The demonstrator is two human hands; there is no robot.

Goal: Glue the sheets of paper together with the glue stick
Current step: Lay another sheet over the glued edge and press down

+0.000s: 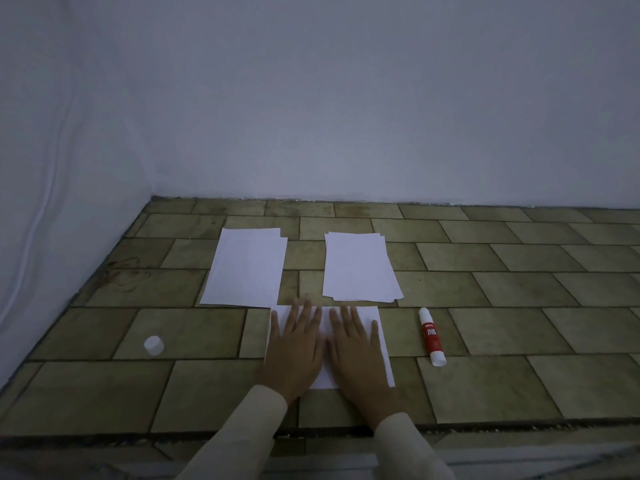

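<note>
Tiled surface [519,271]: everything is laid on it. It is hard and flat, so paper can be pressed against it.
Left paper stack [246,268]: placed far left of centre, well apart from the hands. Offset edges are seen, so more than one sheet is judged.
Right paper stack [360,268]: placed beside the left stack, with a gap between. Its near edge lies just beyond the fingertips.
Near paper [325,370]: lies closest to the person, under both hands. Whether one sheet or two laid together cannot be told.
Paper handling: judged very light, thin and floppy, easily creased and likely to slide on tile. It is best pinched at a corner or edge, or held down flat with a palm.
Left hand [294,348]: laid flat, fingers straight and spread, pressed on the near paper. Nothing is gripped.
Right hand [360,355]: laid flat likewise, fingers straight on the same paper. Nothing is gripped.
Glue stick [431,336]: lies on its side, right of the near paper, untouched and uncapped.
Glue stick handling: judged light, rigid and prone to rolling. It is best taken round the red-labelled barrel, and the tip is likely tacky.
Cap [153,345]: small and white, set well left of the near paper.
Counts: stacks 2; near paper 1 lot; hands 2; glue stick 1; cap 1. Sheets per stack cannot be counted.
</note>
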